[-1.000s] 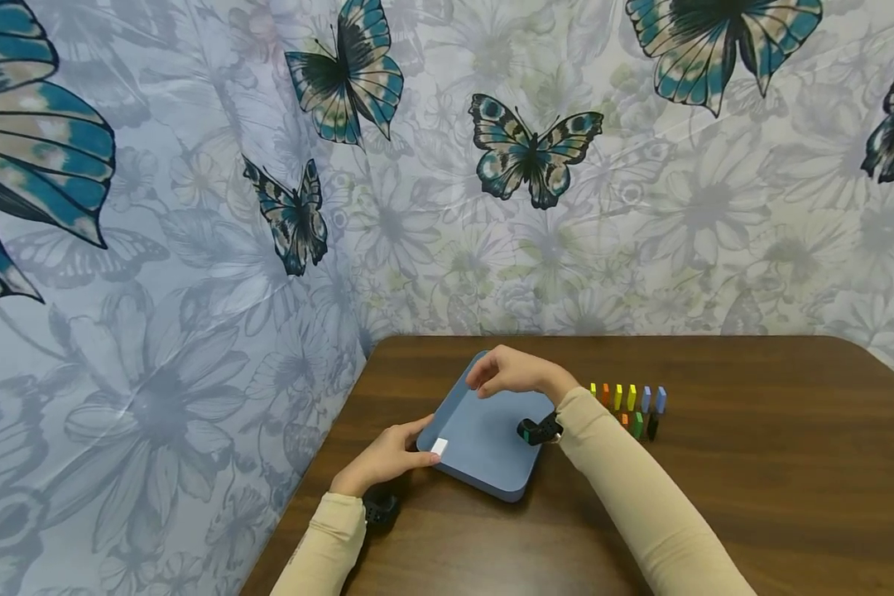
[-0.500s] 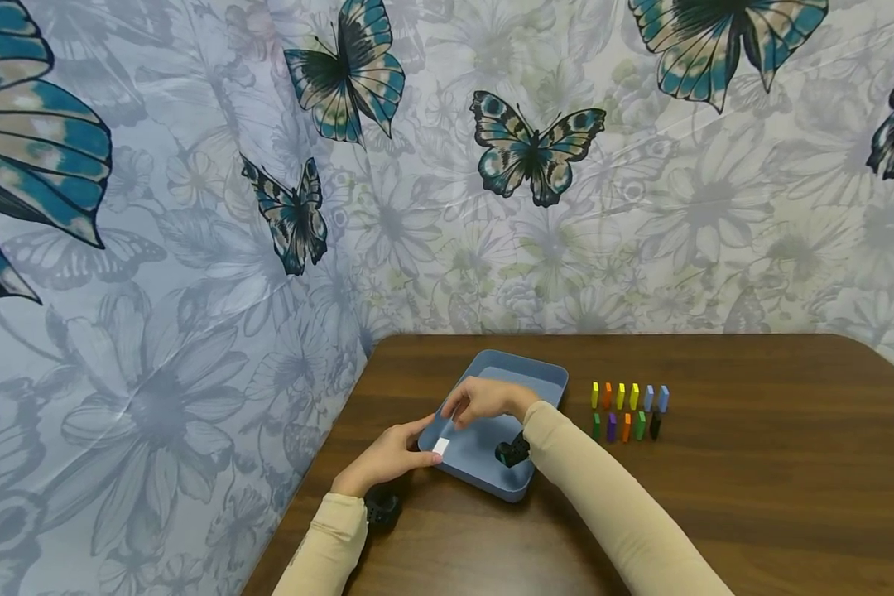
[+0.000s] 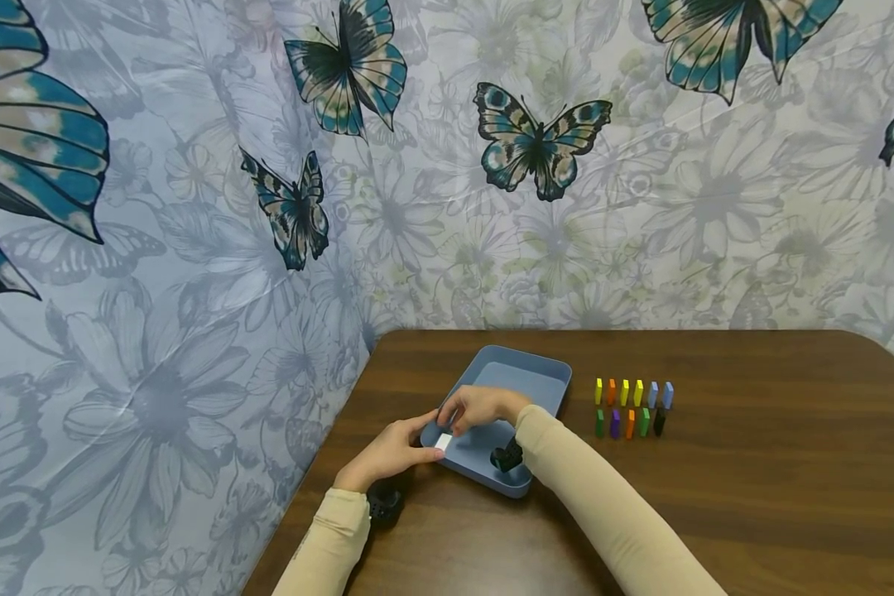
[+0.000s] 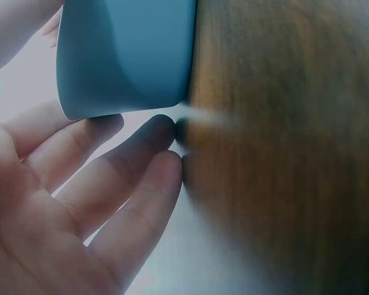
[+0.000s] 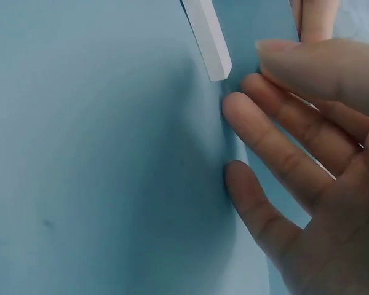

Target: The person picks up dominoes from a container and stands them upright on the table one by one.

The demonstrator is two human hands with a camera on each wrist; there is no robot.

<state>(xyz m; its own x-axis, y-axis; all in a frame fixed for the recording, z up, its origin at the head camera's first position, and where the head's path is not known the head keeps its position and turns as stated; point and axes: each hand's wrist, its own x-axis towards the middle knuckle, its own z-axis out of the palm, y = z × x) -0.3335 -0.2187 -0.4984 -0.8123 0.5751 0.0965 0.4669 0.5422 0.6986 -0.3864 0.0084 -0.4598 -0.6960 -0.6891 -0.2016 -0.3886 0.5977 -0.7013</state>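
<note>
A blue rectangular tray (image 3: 517, 377) lies at an angle on the wooden table. Its near left corner is held by my left hand (image 3: 387, 451), thumb on one side and fingers on the other. In the left wrist view, fingertips meet the outer wall of the tray (image 4: 129, 55). Inside that corner lies a small white block (image 3: 443, 441). My right hand (image 3: 480, 406) is over the tray, fingertips close to the block. The right wrist view shows the white block (image 5: 210, 40) just beyond slightly bent fingers (image 5: 258, 129), with nothing between them and the thumb.
Right of the tray, several small coloured blocks (image 3: 630, 424) stand upright in two rows, yellow, orange, blue, green, purple and black. The wooden table (image 3: 775, 463) reaches back to a wall (image 3: 641, 248) with butterfly patterns.
My right hand has come down and leftward from over the tray's far part to beside the white block. My left hand keeps its grip on the corner.
</note>
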